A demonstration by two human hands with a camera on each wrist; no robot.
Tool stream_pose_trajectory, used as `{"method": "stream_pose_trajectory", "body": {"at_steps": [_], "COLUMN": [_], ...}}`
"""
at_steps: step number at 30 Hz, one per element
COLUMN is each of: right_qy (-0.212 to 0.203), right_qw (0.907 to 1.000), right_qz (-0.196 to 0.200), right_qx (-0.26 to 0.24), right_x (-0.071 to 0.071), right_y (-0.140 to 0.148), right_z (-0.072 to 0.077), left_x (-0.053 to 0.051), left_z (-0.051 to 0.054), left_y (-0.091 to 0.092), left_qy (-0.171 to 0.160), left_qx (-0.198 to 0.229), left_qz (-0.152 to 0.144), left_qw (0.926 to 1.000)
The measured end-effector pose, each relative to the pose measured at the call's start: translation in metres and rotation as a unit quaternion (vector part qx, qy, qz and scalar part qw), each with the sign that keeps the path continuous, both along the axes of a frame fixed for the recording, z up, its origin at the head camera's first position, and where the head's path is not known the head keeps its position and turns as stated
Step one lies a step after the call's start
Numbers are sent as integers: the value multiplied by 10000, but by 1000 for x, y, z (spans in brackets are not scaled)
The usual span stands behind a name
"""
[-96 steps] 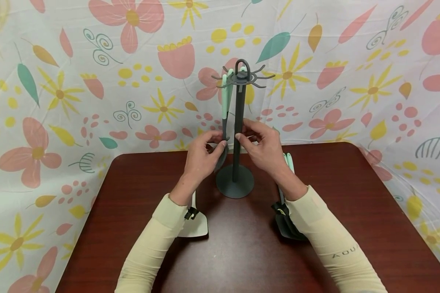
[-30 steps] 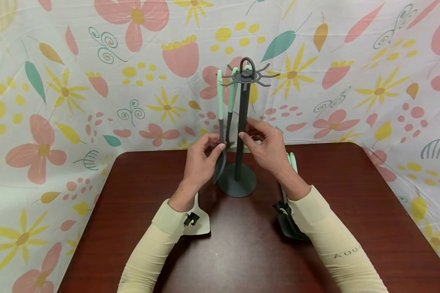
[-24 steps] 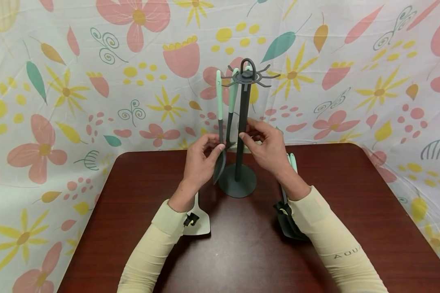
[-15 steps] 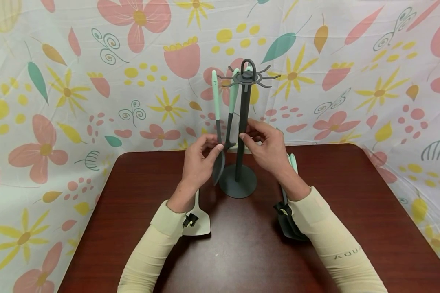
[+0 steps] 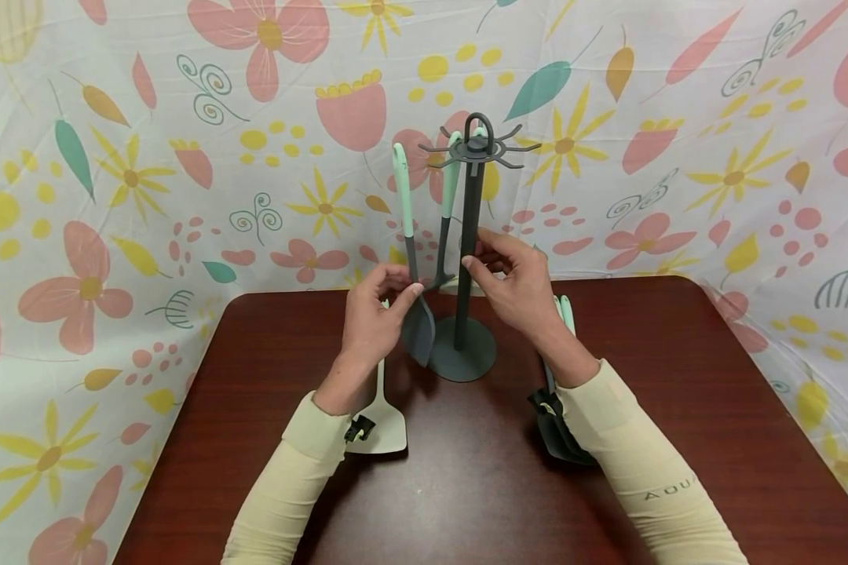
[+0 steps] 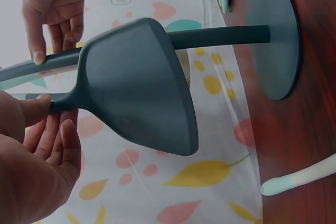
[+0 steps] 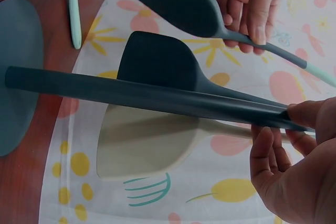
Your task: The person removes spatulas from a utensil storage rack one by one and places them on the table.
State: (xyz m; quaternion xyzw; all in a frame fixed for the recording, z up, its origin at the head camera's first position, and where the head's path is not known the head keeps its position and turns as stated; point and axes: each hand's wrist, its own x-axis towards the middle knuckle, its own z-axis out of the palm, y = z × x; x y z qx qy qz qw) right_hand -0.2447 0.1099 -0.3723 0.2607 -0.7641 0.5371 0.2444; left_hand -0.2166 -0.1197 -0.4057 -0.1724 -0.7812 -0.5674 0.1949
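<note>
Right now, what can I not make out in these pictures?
Head view: flat cream tabletop spatula, part of handle behind left hand.
Right wrist view: held dark, mint-handled spatula, blade cut by top edge.
Right wrist view: cream hanging spatula, upper blade behind round dark pole.

We see dark slate grey on the rack (image 5: 470,216), crown to base. The raised spatula (image 5: 418,331) joins a dark blue-grey blade and shaft to a mint-green handle, and the hung dark spatula (image 5: 450,192) wears the same pairing. The hung pale spatula (image 7: 147,150) shows us a cream blade; the spatula lying at left (image 5: 386,428) is cream too, mint at its handle's tip. Dark grey and mint mark the utensils at right (image 5: 556,435). The tabletop (image 5: 438,502) is reddish brown, the sleeves (image 5: 636,447) pale cream, and the white cloth (image 5: 205,345) carries pink blossoms, yellow daisies and teal leaves.
</note>
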Motion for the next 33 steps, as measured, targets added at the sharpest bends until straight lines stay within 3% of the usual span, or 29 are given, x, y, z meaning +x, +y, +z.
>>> {"method": "stream_pose_trajectory", "body": {"at_steps": [9,33], "right_qy": [-131,-194], "right_qw": [9999,9995], "right_qz": [-36,77], "right_qx": [-35,-225], "right_x": [1,2], "right_y": [0,-1], "right_z": [0,1], "left_x": [4,15], "left_z": [-7,-19], "left_y": [-9,-30], "left_qy": [-85,-817], "left_qx": [14,106], "left_qz": [74,376], "left_qw": [9999,9959]}}
